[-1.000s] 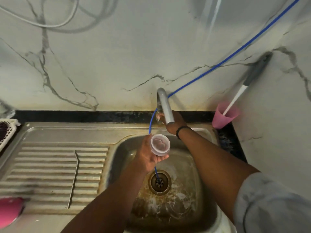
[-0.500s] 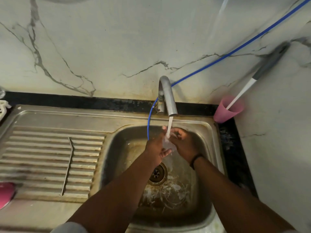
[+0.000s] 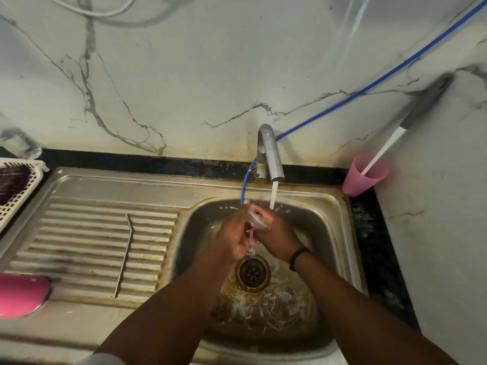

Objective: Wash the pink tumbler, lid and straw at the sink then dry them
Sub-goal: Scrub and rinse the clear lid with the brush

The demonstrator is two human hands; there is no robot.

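Observation:
Over the steel sink basin, my left hand and my right hand both hold the clear plastic lid between them. Water runs from the tap and lands on my right hand's fingers beside the lid. The bent metal straw lies on the ribbed drainboard. The pink tumbler lies on its side at the left edge of the drainboard, partly cut off by the frame.
A blue hose runs from the upper right past the tap down into the drain. A pink cup holding a long-handled brush stands at the back right corner. A white basket sits at the left.
A second ago my right hand was at the tap and my left held the lid alone. Now water flows and both hands work the lid under the stream.

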